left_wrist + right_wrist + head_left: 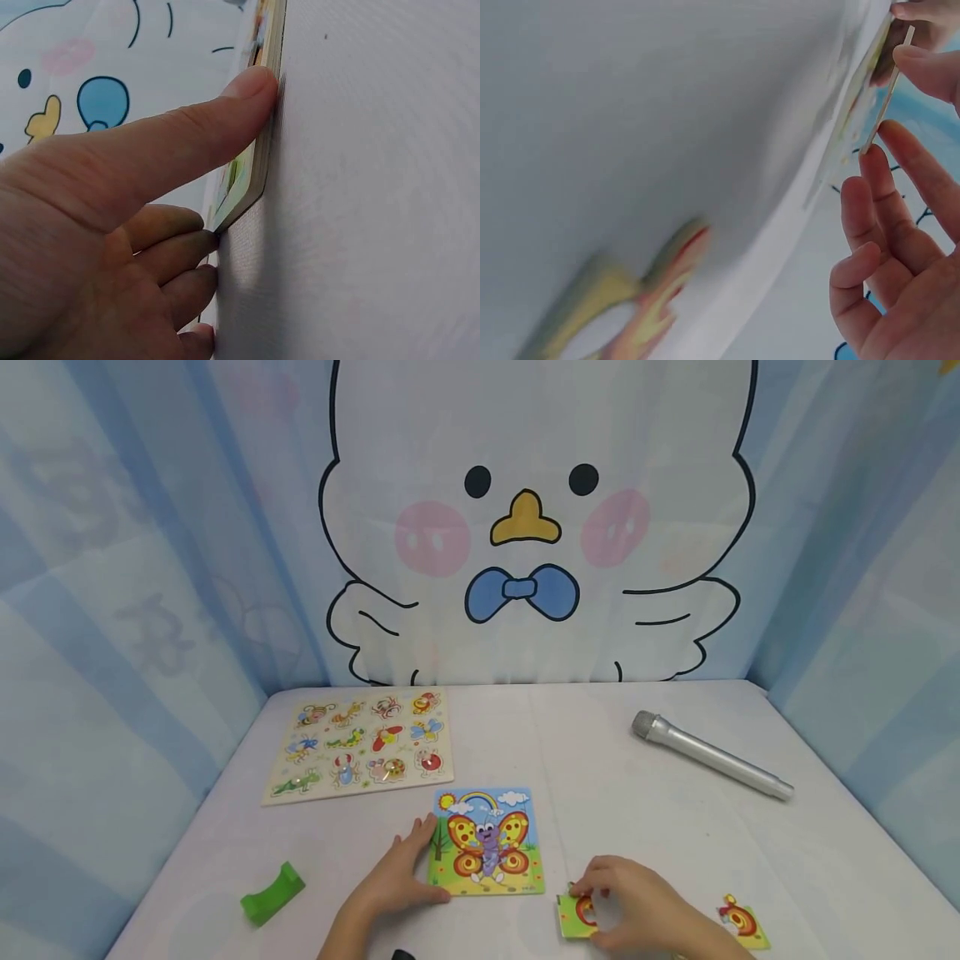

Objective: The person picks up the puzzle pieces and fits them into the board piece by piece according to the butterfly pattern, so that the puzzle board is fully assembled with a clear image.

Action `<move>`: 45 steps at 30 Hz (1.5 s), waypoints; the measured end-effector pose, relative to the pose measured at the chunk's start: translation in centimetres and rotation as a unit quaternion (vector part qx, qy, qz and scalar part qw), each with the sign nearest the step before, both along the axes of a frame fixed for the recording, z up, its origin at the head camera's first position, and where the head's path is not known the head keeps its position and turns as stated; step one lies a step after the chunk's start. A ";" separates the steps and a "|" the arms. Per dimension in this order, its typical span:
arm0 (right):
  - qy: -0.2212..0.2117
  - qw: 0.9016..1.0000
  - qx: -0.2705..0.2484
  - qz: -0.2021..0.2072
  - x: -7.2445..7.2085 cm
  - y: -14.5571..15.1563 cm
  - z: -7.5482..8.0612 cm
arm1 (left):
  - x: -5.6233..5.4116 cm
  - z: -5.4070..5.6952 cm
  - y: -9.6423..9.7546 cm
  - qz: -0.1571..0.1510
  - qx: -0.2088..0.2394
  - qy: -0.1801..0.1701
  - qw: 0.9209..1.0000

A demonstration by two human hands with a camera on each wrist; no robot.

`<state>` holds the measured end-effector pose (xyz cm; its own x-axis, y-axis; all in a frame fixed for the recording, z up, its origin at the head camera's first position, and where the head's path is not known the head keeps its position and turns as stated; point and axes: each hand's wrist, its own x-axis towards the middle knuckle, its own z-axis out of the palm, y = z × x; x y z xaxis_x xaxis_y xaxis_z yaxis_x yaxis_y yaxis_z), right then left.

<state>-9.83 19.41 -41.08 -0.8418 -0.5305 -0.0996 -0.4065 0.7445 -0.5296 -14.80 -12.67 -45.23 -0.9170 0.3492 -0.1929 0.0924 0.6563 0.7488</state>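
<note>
A square butterfly puzzle board [487, 843] lies flat near the middle of the table. My left hand [401, 872] rests at its left side, thumb against the near edge and fingertips at the left edge. In the left wrist view the thumb of my left hand [120, 180] touches the side of the board [259, 161]. To the board's right, my right hand [637, 902] pinches a green puzzle piece [573, 922] with a red-orange round pattern. The right wrist view shows this thin piece [889, 94] edge-on between thumb and fingertips of my right hand [907, 247].
Another puzzle piece [742, 922] lies right of my right hand. A wooden insect board [360, 743] lies at the back left, a green curved block [273, 895] at the front left. A silver toy microphone [712, 756] lies at the back right. Printed curtains [525, 635] surround the table.
</note>
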 end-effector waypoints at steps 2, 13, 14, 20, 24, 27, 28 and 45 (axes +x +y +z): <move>0.007 1.000 -0.002 0.004 -0.3 -0.6 0.2 | 0.0 0.0 0.0 -0.002 -0.001 0.000 1.000; 0.053 0.998 -0.023 0.029 -2.3 -4.2 0.7 | 0.0 0.3 -0.1 -0.005 0.001 0.005 1.000; 0.054 0.998 -0.024 0.030 -2.4 -4.5 0.7 | 0.0 0.3 -0.1 -0.005 0.001 0.005 1.000; 0.076 0.996 -0.014 0.048 -3.3 -6.4 0.5 | -0.2 0.2 -0.2 -0.006 0.002 0.009 1.000; 0.076 0.995 -0.006 0.060 -4.0 -7.8 0.5 | -0.2 0.1 -0.3 -0.006 0.001 0.008 1.000; 0.076 0.995 0.003 0.060 -4.5 -8.8 0.4 | -0.2 0.1 -0.4 -0.007 0.002 0.006 1.000; 0.079 0.995 0.005 0.061 -4.6 -9.1 0.4 | -0.2 0.1 -0.4 -0.009 0.003 0.006 1.000; 0.052 0.995 0.060 0.056 -6.8 -13.5 -0.9 | -0.3 0.0 -0.5 -0.017 0.008 0.001 1.000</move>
